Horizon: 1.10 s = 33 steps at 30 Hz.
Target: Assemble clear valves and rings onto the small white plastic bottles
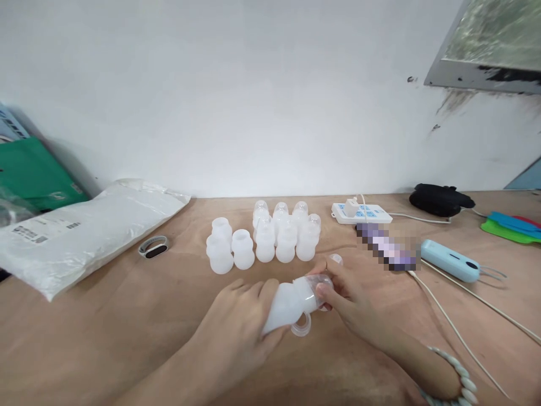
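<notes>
Head view: the left hand point(236, 321) is clenched round the body of a white bottle point(287, 304), which lies tilted, neck pointing right, just above the table point(105, 327) near its front edge. The right hand point(353, 299) grasps the clear cap point(323, 283) at the bottle's neck, thumb and fingertips pinching it. I cannot tell whether the cap is seated. A clear ring point(301, 327) hangs under the neck; whether it is attached is unclear. A bracelet point(454, 375) of pale beads sits on the right wrist.

A loose cap point(336, 259) lies on the table just behind the right hand. Further back stand six capped bottles point(286, 239) in two tight rows, with two open bottles point(230, 251) just to their left, touching each other. A band point(153, 247) lies left of those, near a white bag point(84, 231) that lies flat at the table's left. A green pack point(34, 175) leans behind the bag.

To the right, a power strip point(361, 213) sits by the wall point(253, 84) with a plug in it. A black lump point(439, 199) lies past it. A blue device point(450, 260) lies nearer, and cables point(456, 332) run across the table's right side.
</notes>
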Each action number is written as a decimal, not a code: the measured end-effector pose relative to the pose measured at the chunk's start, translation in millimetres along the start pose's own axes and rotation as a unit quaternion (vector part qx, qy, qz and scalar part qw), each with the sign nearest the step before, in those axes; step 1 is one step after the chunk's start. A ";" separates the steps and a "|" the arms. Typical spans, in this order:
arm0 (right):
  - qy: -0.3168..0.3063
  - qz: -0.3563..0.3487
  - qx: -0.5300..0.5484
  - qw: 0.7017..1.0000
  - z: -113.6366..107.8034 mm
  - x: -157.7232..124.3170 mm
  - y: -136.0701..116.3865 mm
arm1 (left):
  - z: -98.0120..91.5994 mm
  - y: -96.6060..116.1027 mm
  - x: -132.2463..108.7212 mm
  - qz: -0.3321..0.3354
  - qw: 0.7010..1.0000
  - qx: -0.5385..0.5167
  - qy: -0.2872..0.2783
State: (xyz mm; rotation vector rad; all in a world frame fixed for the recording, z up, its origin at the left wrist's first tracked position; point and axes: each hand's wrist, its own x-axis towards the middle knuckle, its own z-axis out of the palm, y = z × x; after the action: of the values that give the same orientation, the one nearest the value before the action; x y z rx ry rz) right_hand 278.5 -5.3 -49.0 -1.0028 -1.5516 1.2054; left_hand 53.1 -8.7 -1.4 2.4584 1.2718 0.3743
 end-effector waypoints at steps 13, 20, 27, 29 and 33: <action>0.258 -0.163 -0.209 0.929 -45.3 10.7 -24.5 | 3.3 -21.2 -7.1 -0.156 0.725 -0.627 -0.237; 0.145 0.047 -0.594 0.790 -93.6 25.6 -25.3 | 19.9 -46.5 -18.2 -0.112 0.745 -0.641 -0.148; 0.016 0.081 -0.628 0.774 -87.5 25.2 -5.3 | 27.6 -52.9 -17.7 -0.097 0.783 -0.602 -0.121; 0.057 0.050 -0.626 0.776 -85.7 24.8 -9.0 | 28.4 -50.3 -19.1 -0.108 0.808 -0.570 -0.104; 0.160 -0.086 -0.524 0.832 -62.1 17.9 -18.5 | 27.1 -36.3 -23.3 -0.115 0.902 -0.415 -0.033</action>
State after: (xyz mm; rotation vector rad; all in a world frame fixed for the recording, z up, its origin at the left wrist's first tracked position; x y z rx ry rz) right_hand 332.2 23.4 -20.5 -1.5831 -1.9615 -0.0711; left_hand 23.9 -13.3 -42.8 1.5713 1.0514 0.6096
